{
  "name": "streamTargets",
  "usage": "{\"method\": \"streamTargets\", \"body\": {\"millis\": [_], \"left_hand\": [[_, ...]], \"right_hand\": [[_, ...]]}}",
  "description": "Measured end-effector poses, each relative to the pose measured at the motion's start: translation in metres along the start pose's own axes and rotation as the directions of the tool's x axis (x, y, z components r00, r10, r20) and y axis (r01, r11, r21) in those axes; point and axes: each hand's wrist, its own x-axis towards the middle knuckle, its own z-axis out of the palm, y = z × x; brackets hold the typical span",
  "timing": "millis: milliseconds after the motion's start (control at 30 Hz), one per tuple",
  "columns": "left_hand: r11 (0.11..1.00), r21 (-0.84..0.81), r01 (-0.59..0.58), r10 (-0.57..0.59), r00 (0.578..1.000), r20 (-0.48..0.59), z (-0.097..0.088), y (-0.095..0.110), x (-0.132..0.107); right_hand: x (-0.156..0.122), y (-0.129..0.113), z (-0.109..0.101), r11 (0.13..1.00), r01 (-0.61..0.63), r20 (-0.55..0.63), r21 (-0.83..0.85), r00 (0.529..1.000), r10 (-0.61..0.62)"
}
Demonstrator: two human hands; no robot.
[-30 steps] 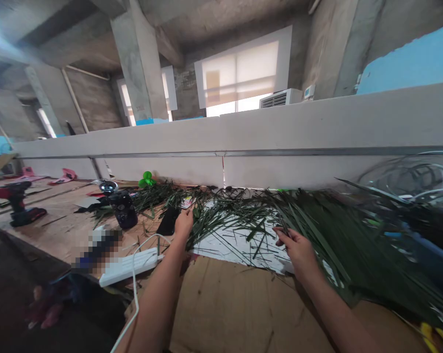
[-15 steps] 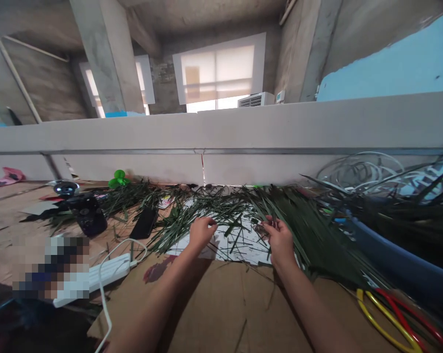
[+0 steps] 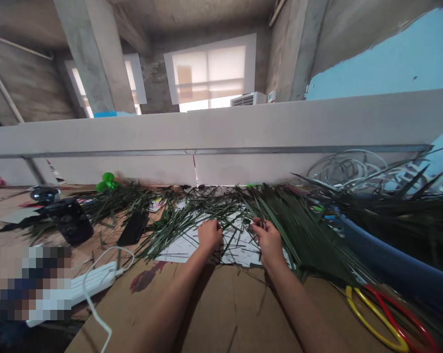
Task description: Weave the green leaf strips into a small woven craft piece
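Observation:
Long narrow green leaf strips (image 3: 302, 230) lie piled across the bench, thickest at the right. My left hand (image 3: 209, 234) is curled closed over thin strips on a white printed sheet (image 3: 186, 244). My right hand (image 3: 267, 239) is a hand's width to its right, fingers pinched on a thin leaf strip at the edge of the thick pile. Both forearms reach out over a brown cardboard sheet (image 3: 221, 304).
A white partition wall (image 3: 221, 147) closes the back of the bench. At the left are a black phone (image 3: 133, 227), a dark round device (image 3: 71, 220), a white power strip (image 3: 91, 280) with cable and a green clip (image 3: 106, 182). Coiled wire (image 3: 348, 169) and red-yellow cables (image 3: 386, 318) lie at right.
My left hand has drawn in from the far left towards the middle and closed. My right hand moved left, so the hands are now close together. The view swung right.

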Motion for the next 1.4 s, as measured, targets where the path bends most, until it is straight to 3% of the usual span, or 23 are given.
{"method": "streamTargets", "body": {"millis": [133, 267, 500, 733, 1067, 1400], "left_hand": [[0.970, -0.243, 0.023, -0.013, 0.999, 0.040, 0.001, 0.008, -0.004], [0.879, -0.475, 0.040, 0.005, 0.996, 0.092, 0.005, 0.017, -0.015], [0.714, -0.690, 0.122, 0.037, 0.977, 0.211, 0.009, 0.020, -0.035], [0.645, -0.750, 0.147, 0.065, 0.967, 0.246, 0.004, 0.013, -0.041], [0.633, -0.756, 0.164, 0.017, 0.974, 0.226, 0.002, 0.005, -0.048], [0.650, -0.743, 0.157, 0.060, 0.964, 0.257, 0.007, 0.006, -0.051]], "right_hand": [[-0.004, -0.005, 0.004, 0.999, -0.035, -0.002, 0.038, 0.999, 0.035], [-0.009, -0.009, 0.011, 0.996, -0.069, 0.055, 0.059, 0.996, 0.066], [-0.015, -0.013, 0.018, 0.995, -0.094, 0.159, 0.034, 0.983, 0.088], [-0.020, -0.011, 0.022, 0.991, -0.128, 0.235, 0.027, 0.965, 0.118], [-0.010, -0.009, 0.007, 0.997, -0.083, 0.083, 0.010, 0.993, 0.081], [-0.019, -0.010, 0.017, 0.996, -0.080, 0.213, -0.043, 0.973, 0.088]]}}
